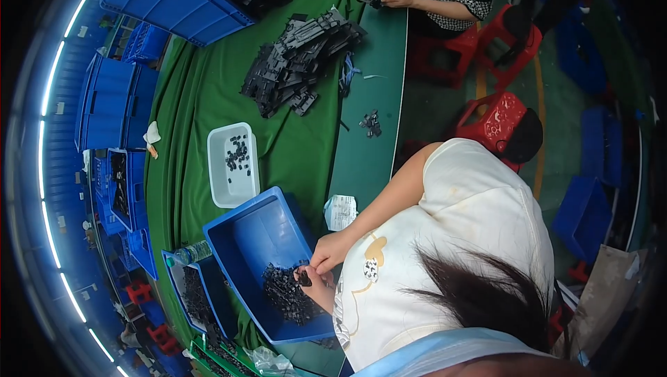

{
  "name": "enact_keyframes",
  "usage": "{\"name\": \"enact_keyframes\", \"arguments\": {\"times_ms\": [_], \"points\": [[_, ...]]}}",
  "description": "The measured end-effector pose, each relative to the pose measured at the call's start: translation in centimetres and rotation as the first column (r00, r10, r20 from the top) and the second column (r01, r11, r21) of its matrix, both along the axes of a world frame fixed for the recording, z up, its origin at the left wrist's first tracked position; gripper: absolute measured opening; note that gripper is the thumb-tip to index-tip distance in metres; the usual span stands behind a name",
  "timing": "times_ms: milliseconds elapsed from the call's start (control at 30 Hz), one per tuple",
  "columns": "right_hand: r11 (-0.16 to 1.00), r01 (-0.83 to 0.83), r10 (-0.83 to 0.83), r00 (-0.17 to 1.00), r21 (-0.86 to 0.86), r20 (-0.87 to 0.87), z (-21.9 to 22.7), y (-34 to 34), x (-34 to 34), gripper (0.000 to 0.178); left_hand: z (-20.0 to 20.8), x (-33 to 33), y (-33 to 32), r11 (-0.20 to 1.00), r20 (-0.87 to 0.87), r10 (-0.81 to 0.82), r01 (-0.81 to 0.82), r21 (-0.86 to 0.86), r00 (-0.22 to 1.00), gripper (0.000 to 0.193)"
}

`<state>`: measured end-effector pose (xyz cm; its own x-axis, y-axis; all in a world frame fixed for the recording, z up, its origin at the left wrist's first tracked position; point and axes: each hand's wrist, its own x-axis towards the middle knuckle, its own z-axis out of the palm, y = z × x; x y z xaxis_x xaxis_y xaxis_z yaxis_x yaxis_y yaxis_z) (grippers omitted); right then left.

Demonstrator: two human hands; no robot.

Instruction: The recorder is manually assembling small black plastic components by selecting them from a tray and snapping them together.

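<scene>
My left hand is over the near edge of a blue bin, its fingers closed round a small black plastic part. Close against it, my right hand has its fingertips pinched together near that part. What sits between the right fingertips is too small to make out. Below the hands, a heap of small black plastic parts lies in the bin. Beyond the bin stands a white tub with loose black pieces inside.
A pile of long black plastic parts lies on the green cloth. A folded pale-blue item and small black pieces rest on the table. A bottle lies on a narrower bin. Another person's hand holds a black part.
</scene>
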<state>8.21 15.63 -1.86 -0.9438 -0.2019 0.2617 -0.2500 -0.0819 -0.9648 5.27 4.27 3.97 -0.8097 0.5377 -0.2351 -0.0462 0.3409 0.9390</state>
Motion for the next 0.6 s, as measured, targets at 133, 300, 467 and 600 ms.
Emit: {"name": "enact_keyframes", "arguments": {"times_ms": [133, 300, 467, 600], "points": [[0.985, -0.174, 0.174, 0.971, 0.017, -0.163, 0.0, -0.3, -0.4, 0.017, -1.8, -1.4, -1.7, 0.925, -0.581, 0.027, -0.241, -0.294, 0.813, 0.012], [0.841, -0.344, 0.37, 0.929, -0.418, -0.021, -0.4, -0.6, -0.2, 0.021, 1.4, -3.6, -4.3, 0.733, -0.26, 0.674, -0.583, 0.351, 0.692, 0.014], [0.811, -0.152, 0.355, 0.896, -0.565, 0.269, -1.2, -0.3, -0.5, 0.023, -1.0, -2.7, -0.8, 0.878, -0.207, 0.478, -0.459, 0.133, 0.854, 0.014], [0.983, -0.094, 0.137, 0.945, -0.155, 0.297, -0.8, -1.5, -1.5, 0.034, -1.9, -1.5, 0.8, 0.913, -0.272, 0.4, -0.355, 0.2, 0.875, 0.015]]}}
